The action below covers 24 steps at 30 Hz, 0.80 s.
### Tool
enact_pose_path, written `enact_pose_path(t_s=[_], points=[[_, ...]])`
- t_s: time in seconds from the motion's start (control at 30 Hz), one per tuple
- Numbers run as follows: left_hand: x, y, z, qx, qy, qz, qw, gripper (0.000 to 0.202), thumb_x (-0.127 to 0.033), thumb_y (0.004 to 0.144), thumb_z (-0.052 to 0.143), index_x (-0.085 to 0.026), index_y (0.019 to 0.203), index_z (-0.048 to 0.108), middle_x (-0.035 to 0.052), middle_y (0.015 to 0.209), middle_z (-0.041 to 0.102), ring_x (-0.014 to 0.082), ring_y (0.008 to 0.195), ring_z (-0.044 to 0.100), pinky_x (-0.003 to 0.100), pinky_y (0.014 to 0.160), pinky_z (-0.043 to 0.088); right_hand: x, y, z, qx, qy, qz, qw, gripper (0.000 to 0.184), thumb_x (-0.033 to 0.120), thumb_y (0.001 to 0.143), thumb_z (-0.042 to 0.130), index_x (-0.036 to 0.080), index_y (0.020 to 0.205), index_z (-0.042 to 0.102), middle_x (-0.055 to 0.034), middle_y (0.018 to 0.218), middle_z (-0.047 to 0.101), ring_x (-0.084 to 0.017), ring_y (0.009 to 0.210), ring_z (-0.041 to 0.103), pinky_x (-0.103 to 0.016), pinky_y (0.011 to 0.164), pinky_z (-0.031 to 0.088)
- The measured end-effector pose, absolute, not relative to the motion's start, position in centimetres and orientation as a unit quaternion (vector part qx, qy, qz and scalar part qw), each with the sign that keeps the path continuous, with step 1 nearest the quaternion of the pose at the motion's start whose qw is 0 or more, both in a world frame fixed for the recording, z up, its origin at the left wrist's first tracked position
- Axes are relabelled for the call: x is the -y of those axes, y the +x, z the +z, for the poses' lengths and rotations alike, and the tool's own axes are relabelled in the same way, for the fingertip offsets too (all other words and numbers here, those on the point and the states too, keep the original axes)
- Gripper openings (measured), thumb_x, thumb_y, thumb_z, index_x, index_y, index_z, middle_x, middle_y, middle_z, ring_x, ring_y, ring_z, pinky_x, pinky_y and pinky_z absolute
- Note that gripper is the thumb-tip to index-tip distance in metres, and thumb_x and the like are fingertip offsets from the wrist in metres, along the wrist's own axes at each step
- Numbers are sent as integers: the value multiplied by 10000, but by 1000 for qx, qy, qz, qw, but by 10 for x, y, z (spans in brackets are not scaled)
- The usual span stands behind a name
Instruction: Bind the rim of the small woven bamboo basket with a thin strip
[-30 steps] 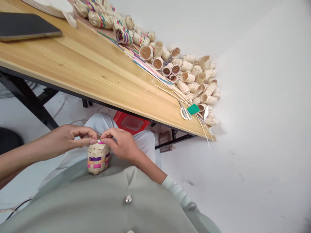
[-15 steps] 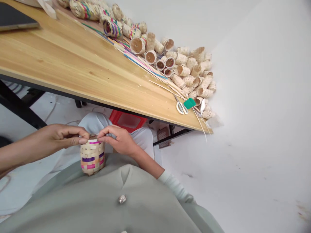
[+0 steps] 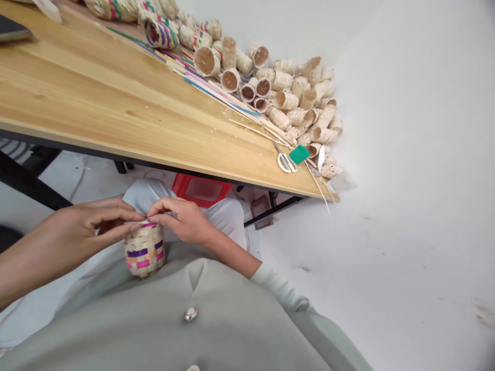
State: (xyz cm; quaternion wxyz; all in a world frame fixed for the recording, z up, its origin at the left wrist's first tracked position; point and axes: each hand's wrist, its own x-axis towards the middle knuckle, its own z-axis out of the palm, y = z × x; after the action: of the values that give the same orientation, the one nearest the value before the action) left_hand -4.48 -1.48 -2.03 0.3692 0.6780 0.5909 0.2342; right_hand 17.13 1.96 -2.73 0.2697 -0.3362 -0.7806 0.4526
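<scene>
A small woven basket (image 3: 145,252) of pale strips with purple, pink and orange bands stands upright in my lap against the grey-green clothing. At the left of its rim, my left hand (image 3: 98,224) has its thumb and fingers on the upper edge, pinching it. My right hand (image 3: 183,219) is closed in a pinch on the rim's right side, thumb and forefinger together. The two hands' fingertips nearly meet over the rim. Fingers hide most of the basket's opening.
A wooden table (image 3: 116,113) runs across in front of me. On it lie scissors (image 3: 286,162), a green piece (image 3: 299,154), coloured strips (image 3: 220,98) and a heap of woven baskets (image 3: 286,100). A dark flat device (image 3: 13,30) sits far left. Below is a red plastic stool (image 3: 201,190).
My left hand's fingers have straightened and shifted along the rim. My right hand has moved slightly left, still pinching. The camera view has shifted a little, so the table appears higher.
</scene>
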Motion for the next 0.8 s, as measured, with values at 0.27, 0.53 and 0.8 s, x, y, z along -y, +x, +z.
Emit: enact_pose_path(t_s=[0.27,0.53,0.8], points=[[6,-46,-28,-665,585,185,425,831,-992,429,577,-282,814,769,0,909,790,288,920,670,347,878,425,-24,172,-25,683,-354,563,300,36,195,919,675,181,903,647,6,936,691,-124,892,649,-247,874,521],[-6,-57,-34,-610,581,244,481,795,-966,399,686,-246,733,731,25,863,745,219,811,618,301,770,497,-32,170,-29,676,-344,588,280,80,143,907,689,176,858,636,26,868,661,-103,838,605,-204,811,488],[12,-32,-14,-640,579,279,422,760,-947,422,626,-278,751,772,76,1011,746,313,1001,666,417,957,518,-27,171,-35,677,-371,568,286,48,155,918,666,179,889,635,17,908,676,-113,847,613,-219,799,494]])
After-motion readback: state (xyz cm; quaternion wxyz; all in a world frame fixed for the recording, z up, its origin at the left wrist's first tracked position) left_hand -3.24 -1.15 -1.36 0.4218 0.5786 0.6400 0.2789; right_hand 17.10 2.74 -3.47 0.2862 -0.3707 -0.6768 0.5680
